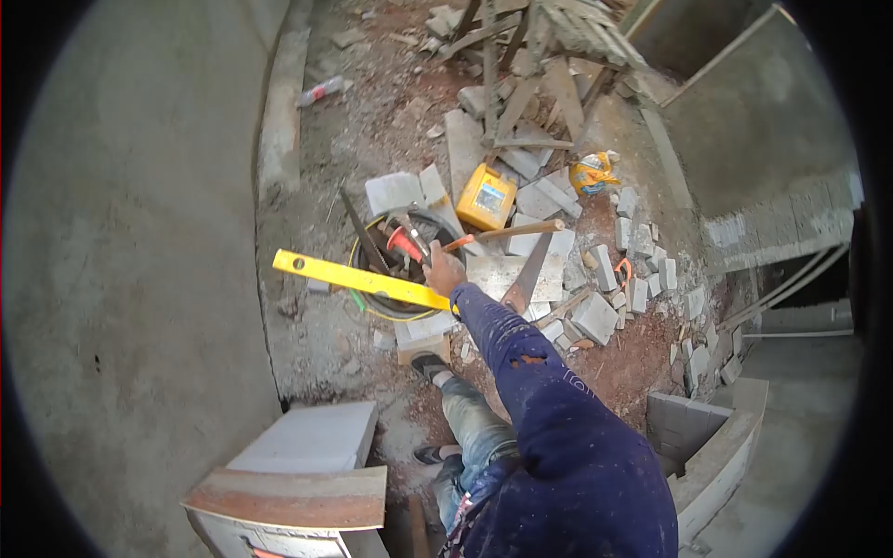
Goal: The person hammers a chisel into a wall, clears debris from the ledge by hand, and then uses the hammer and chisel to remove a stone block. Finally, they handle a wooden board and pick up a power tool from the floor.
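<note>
My right hand (pixel 445 270), in a dark blue sleeve with a tear, reaches over a round black bucket (pixel 453 226) of tools. The fingers look closed near a grey metal tool and a red-handled tool (pixel 403 244); what they grip is hard to make out. Beneath the wrist, a yellow spirit level (pixel 358 278) lies across the bucket, one end hidden by the sleeve. A saw blade (pixel 364 232) sticks out of the bucket. Just right of the hand are a wooden handle (pixel 521 230) and a handsaw (pixel 530 274). My left hand is out of view.
A yellow case (pixel 486 196) stands behind the bucket, beside a yellow bag (pixel 593 173). Broken pale blocks (pixel 595 317) litter the right, with planks (pixel 563 93) heaped beyond. A concrete wall (pixel 139 232) rises at left. A white block (pixel 305 437) sits near my feet.
</note>
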`<state>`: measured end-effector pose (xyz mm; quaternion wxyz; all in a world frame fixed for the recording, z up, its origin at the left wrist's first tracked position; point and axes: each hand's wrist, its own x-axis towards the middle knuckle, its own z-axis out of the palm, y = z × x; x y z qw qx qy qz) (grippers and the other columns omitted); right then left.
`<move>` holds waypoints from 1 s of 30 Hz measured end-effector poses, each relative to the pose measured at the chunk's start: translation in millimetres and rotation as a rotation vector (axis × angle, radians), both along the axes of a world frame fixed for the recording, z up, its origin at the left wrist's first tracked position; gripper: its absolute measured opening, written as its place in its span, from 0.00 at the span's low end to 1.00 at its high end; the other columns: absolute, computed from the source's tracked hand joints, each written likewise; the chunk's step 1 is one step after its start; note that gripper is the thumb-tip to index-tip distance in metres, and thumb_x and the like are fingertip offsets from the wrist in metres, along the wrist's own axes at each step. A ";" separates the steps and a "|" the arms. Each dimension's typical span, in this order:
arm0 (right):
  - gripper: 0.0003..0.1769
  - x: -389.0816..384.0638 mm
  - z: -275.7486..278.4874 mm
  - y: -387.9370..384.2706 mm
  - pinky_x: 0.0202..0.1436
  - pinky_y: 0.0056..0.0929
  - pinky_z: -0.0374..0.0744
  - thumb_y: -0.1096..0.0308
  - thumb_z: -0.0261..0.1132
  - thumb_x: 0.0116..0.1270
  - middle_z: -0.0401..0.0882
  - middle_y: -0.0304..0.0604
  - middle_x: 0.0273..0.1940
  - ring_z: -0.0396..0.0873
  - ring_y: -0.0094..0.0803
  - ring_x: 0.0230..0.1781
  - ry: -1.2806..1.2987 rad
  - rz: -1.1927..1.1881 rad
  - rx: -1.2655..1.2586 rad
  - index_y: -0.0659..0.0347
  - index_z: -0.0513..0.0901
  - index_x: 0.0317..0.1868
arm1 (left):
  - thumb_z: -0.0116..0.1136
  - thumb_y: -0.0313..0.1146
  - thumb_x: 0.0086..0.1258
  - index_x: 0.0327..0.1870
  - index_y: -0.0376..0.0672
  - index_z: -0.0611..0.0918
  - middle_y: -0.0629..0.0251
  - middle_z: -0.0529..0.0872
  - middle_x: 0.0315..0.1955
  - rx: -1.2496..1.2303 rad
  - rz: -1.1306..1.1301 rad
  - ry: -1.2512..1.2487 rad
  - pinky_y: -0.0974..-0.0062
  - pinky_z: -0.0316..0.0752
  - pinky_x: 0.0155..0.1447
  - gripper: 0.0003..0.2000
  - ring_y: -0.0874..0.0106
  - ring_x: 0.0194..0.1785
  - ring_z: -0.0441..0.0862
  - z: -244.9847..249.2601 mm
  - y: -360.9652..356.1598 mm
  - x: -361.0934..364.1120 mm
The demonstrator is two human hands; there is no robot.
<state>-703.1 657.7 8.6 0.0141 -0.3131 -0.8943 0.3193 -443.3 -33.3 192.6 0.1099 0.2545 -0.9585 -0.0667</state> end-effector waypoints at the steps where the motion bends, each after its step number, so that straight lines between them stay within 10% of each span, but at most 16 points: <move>1: 0.29 1.7 -18.2 4.0 0.45 0.57 0.76 0.63 0.69 0.60 0.80 0.64 0.39 0.80 0.62 0.42 0.014 0.048 0.088 0.62 0.65 0.56 | 0.61 0.41 0.67 0.52 0.27 0.74 0.46 0.81 0.44 0.021 0.070 -0.061 0.56 0.74 0.55 0.24 0.53 0.48 0.78 -2.2 6.4 -5.2; 9: 0.32 4.7 -23.8 13.6 0.58 0.59 0.71 0.52 0.66 0.62 0.83 0.54 0.49 0.76 0.56 0.55 -0.498 0.281 0.057 0.63 0.71 0.61 | 0.61 0.34 0.60 0.41 0.25 0.78 0.47 0.84 0.33 0.142 0.325 -0.171 0.58 0.75 0.48 0.18 0.55 0.38 0.81 29.7 14.0 -8.3; 11: 0.31 11.7 -57.0 27.7 0.57 0.55 0.73 0.48 0.66 0.63 0.82 0.60 0.44 0.77 0.61 0.50 -0.325 0.401 0.189 0.65 0.74 0.56 | 0.60 0.34 0.60 0.32 0.27 0.79 0.53 0.83 0.24 0.141 0.547 -0.276 0.61 0.75 0.35 0.14 0.62 0.28 0.80 32.5 12.1 -25.6; 13: 0.34 30.3 -108.9 49.1 0.56 0.52 0.73 0.46 0.65 0.63 0.81 0.60 0.48 0.78 0.58 0.50 0.149 0.427 0.532 0.65 0.75 0.59 | 0.52 0.31 0.64 0.23 0.39 0.75 0.66 0.76 0.17 0.677 0.411 0.131 0.75 0.65 0.19 0.09 0.77 0.18 0.73 49.6 19.0 -20.9; 16: 0.17 -5.9 28.4 3.9 0.48 0.46 0.77 0.64 0.66 0.64 0.81 0.52 0.45 0.80 0.48 0.42 0.140 0.375 0.324 0.65 0.79 0.50 | 0.53 0.30 0.65 0.30 0.39 0.77 0.72 0.72 0.17 0.594 0.672 0.212 0.77 0.62 0.17 0.05 0.79 0.15 0.67 77.7 36.6 -22.1; 19: 0.12 -12.1 110.2 -57.2 0.47 0.39 0.77 0.68 0.64 0.66 0.80 0.48 0.39 0.79 0.41 0.39 0.244 0.412 0.018 0.65 0.79 0.47 | 0.55 0.31 0.62 0.31 0.37 0.77 0.67 0.77 0.24 0.327 0.533 0.156 0.75 0.67 0.29 0.06 0.78 0.27 0.71 98.3 73.1 -5.9; 25: 0.20 20.1 248.8 -221.4 0.46 0.26 0.79 0.64 0.66 0.69 0.82 0.41 0.42 0.80 0.26 0.37 -0.072 0.945 -1.014 0.63 0.76 0.58 | 0.52 0.24 0.65 0.38 0.43 0.72 0.76 0.65 0.24 0.667 0.057 0.263 0.81 0.62 0.29 0.04 0.83 0.26 0.62 149.8 238.0 -75.3; 30: 0.31 42.9 268.2 -253.8 0.37 0.29 0.80 0.70 0.61 0.67 0.80 0.45 0.37 0.79 0.26 0.28 -0.016 0.382 -1.433 0.65 0.59 0.67 | 0.59 0.32 0.67 0.46 0.35 0.75 0.55 0.78 0.24 1.039 -0.303 -0.028 0.68 0.72 0.34 0.12 0.68 0.28 0.78 115.6 325.8 -114.9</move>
